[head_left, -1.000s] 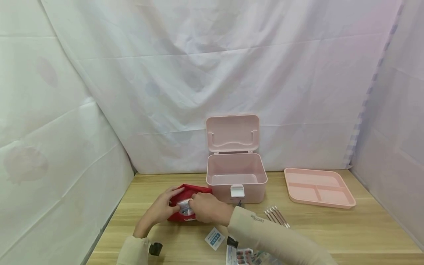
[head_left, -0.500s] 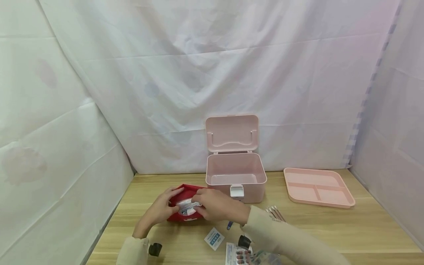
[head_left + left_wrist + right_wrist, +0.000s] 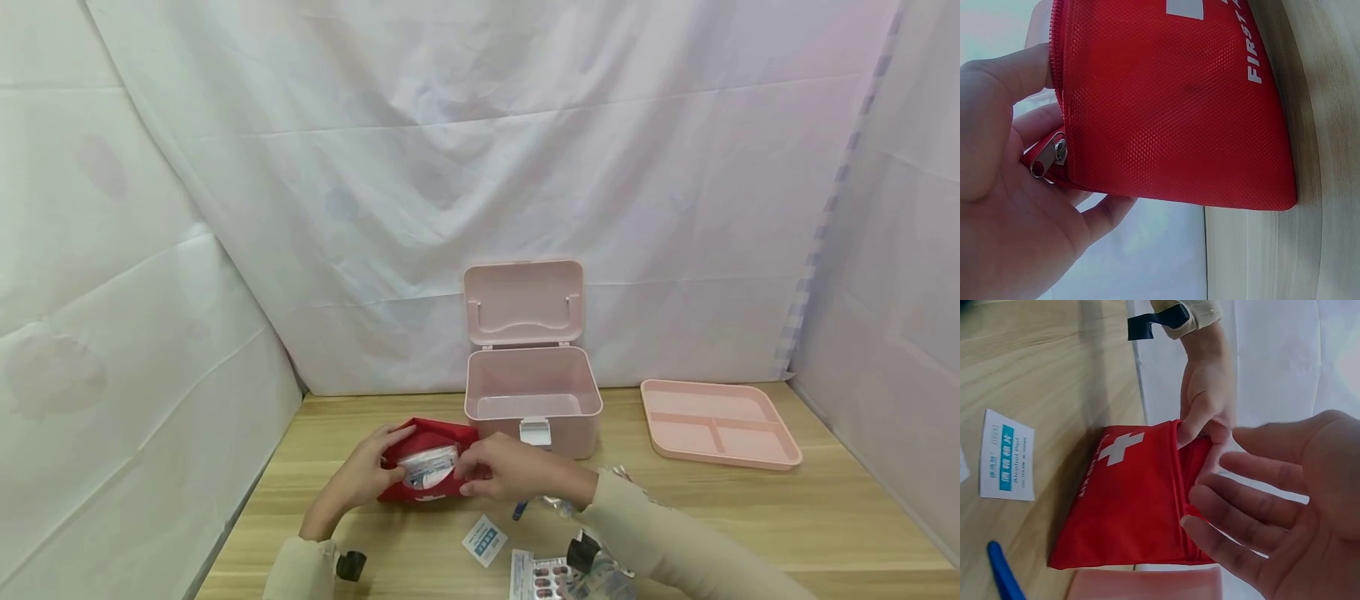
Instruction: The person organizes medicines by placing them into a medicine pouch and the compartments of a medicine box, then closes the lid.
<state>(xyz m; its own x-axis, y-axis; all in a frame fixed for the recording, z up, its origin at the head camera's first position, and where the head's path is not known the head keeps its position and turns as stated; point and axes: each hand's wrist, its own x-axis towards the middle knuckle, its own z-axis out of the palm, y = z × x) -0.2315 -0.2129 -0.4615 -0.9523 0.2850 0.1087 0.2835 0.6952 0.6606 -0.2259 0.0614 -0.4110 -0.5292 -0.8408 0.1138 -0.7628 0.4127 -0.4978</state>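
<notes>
A red zippered first aid pouch [image 3: 459, 432] stands on the table with its mouth unzipped. White and clear plastic packets [image 3: 432, 467] show inside. My left hand [image 3: 365, 473] grips the pouch's left end, thumb over the front edge and fingers behind it. A metal zipper pull [image 3: 1044, 159] hangs by that palm in the left wrist view. At the right end of the mouth is my right hand [image 3: 504, 468], its fingers loosely bent and holding nothing. Its fingertips [image 3: 1192, 525] overlap the zipper edge in the right wrist view.
Behind the pouch stands a pink box [image 3: 577, 435] with its lid up; a divided pink tray [image 3: 723, 460] lies right. Nearer are an alcohol pad packet [image 3: 485, 540], a slim blue item [image 3: 1005, 572], a capsule blister pack [image 3: 551, 575] and clear plastic [image 3: 606, 582], partly behind the right sleeve.
My right hand has drawn back to the right out of the pouch's mouth, uncovering more of the packets. My left hand keeps its grip in the same place.
</notes>
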